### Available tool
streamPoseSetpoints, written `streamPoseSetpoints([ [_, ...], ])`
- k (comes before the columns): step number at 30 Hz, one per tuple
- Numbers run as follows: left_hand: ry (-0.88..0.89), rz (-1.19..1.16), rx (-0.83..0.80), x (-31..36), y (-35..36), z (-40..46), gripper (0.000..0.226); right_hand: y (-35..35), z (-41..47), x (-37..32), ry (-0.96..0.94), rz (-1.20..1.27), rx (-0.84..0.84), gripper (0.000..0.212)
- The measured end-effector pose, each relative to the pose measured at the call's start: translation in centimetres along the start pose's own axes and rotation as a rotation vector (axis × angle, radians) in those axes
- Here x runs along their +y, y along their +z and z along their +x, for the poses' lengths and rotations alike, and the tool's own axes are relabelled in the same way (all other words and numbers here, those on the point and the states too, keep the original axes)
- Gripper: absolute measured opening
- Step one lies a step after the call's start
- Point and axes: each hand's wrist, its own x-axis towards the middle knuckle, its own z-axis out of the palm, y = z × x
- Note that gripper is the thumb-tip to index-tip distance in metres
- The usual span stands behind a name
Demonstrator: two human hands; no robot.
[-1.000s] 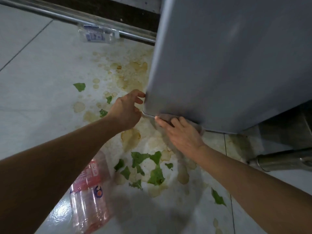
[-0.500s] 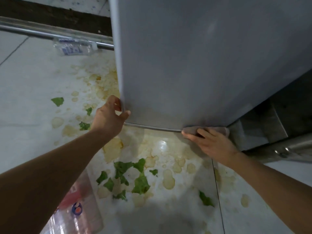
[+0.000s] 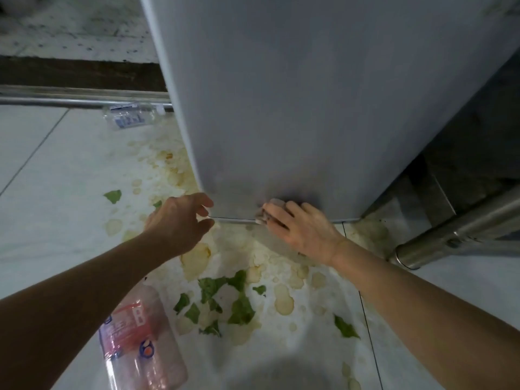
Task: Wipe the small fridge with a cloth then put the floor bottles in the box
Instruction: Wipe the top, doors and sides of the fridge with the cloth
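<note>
Fridge: The grey fridge [image 3: 281, 108] fills the upper frame, seen from above, its lower front edge just over the tiled floor [image 3: 56, 220].

Right hand: The right hand [image 3: 298, 229] lies flat with fingers spread, pressing a small pale cloth [image 3: 268, 211] against the bottom strip of the fridge front. Only a corner of the cloth shows past the fingertips. The flat palm appears meant to keep the whole cloth in contact with the panel while it wipes.

Left hand: The left hand [image 3: 180, 220] holds nothing. Its fingers are loosely curled and partly open at the fridge's lower left corner, touching or nearly touching it; which one cannot be told. The position suggests it is steadying the cabinet against the push of the wiping hand.

Bottles: A clear bottle with a pink label [image 3: 140, 342] lies on its side on the floor near the left forearm. A second clear bottle with a blue label [image 3: 130, 118] lies well apart, against a metal rail [image 3: 56, 101] by the wall. Neither is being handled.

Box: None is in view.

Floor: Yellowish spill patches [image 3: 197, 260] and torn green leaf scraps [image 3: 239, 308] spread out below the fridge. A steel cylinder [image 3: 450, 235] lies at right.

Stage: By the look of it, the wiping step is under way at the lowest edge; the bottle pickup has not yet begun.
</note>
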Motion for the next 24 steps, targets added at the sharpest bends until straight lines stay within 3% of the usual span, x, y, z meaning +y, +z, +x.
streamPoseSetpoints([
  [3,0.309,0.254,0.149,2.1,-0.2,-0.7,0.034,0.4,-3.7,2.7,0.125,0.021,0.022,0.022],
  [5,0.610,0.370,0.237,3.9,-0.3,-0.6,0.034,0.4,-6.1,4.1,0.267,0.078,0.041,0.026],
  [7,0.848,0.461,0.291,5.6,-0.2,-0.2,0.034,0.1,-7.7,5.2,0.541,0.165,0.097,0.029],
  [9,0.969,0.550,0.322,6.7,0.1,0.3,0.033,-0.4,-8.1,5.3,0.829,0.236,0.162,0.027],
  [14,1.053,0.771,0.382,9.0,0.0,1.3,0.038,-1.1,-2.8,0.7,1.149,0.392,0.356,0.027],
  [18,1.074,0.763,0.481,9.7,-0.8,1.6,0.038,-1.6,-1.2,-0.8,1.190,0.561,0.434,0.018],
  [21,1.062,0.787,0.525,10.3,-1.9,1.7,0.046,-3.1,-2.4,1.4,1.296,0.613,0.610,0.035],
  [24,1.078,0.825,0.553,10.9,-2.4,1.9,0.048,-5.4,-3.0,3.5,1.372,0.642,0.645,0.048],
])
